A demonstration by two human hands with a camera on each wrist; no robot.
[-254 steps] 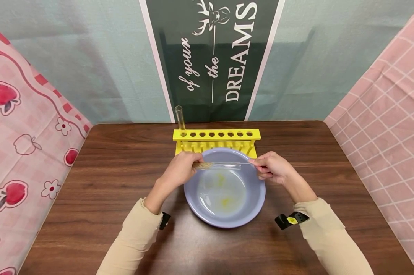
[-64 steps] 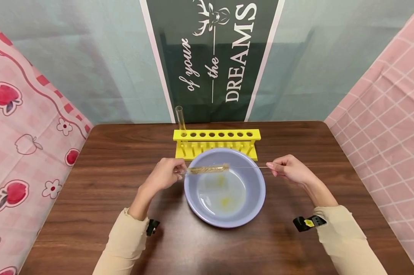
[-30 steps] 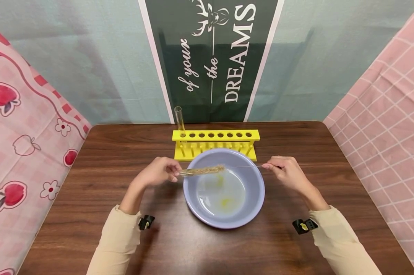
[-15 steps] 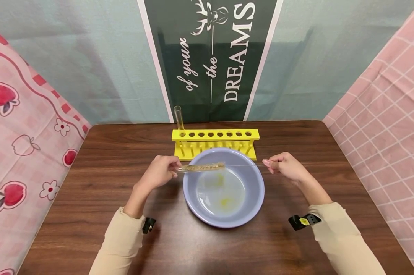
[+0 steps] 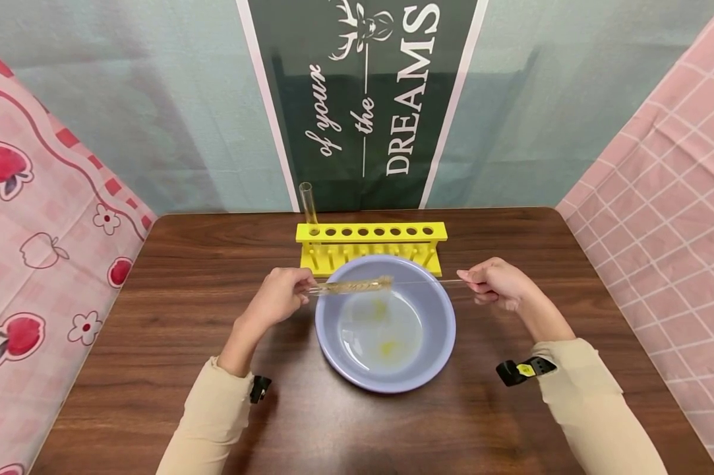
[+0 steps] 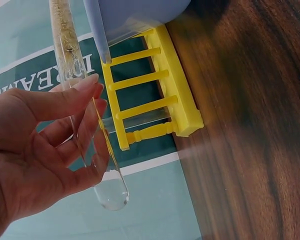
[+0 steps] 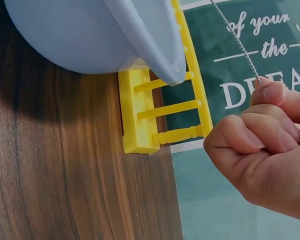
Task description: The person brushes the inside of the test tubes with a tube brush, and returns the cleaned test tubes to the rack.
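Apparent brushing step, toward back edge of worktop (image 5: 357, 435).
Left grip (image 5: 278, 295) curled round test tube (image 6: 112, 194); right grip (image 5: 498, 284) pinches brush wire (image 7: 236, 41); next move probably requires coaxial alignment.

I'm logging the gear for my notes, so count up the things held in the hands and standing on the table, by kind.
Test tubes: 2
Wire-handled brush: 1
Yellow rack: 1
Lilac basin: 1
Total: 5
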